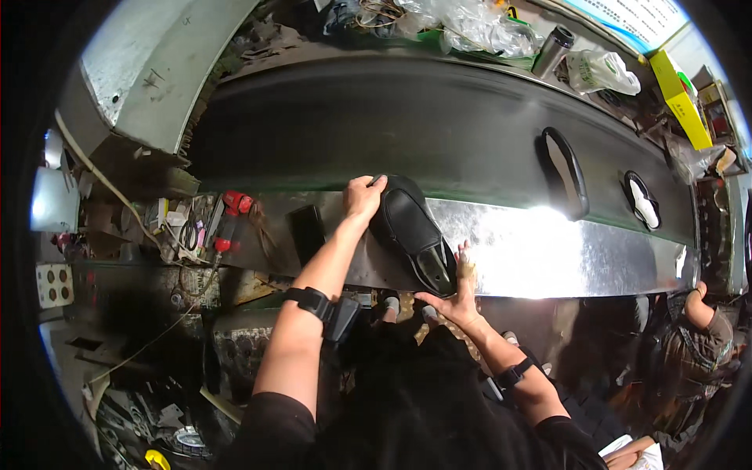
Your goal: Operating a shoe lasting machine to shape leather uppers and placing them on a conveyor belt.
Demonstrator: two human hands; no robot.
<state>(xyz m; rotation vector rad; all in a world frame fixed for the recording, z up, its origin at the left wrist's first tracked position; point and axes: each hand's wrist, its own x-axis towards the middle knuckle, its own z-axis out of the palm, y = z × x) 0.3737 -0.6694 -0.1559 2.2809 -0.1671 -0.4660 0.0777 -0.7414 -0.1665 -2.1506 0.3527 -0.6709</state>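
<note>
A black shoe [407,215] lies over the metal ledge in front of me, its toe end pointing away and its opening facing me. Something dark and shiny fills the opening; I cannot tell what it is. My left hand [363,200] grips the far left side of the shoe, with the fingertips partly hidden. Beside the heel end, my right hand [462,301] is open, thumb stretched out and fingers spread upward. Whether it touches the heel is hard to make out.
A dark conveyor belt [329,117] runs behind the metal ledge [501,251]. On it lie a black shoe [565,172] and a smaller shoe-like piece [642,201]. A red power tool [229,219] and a flat black object [307,229] are leftward. Another person [697,345] is at right.
</note>
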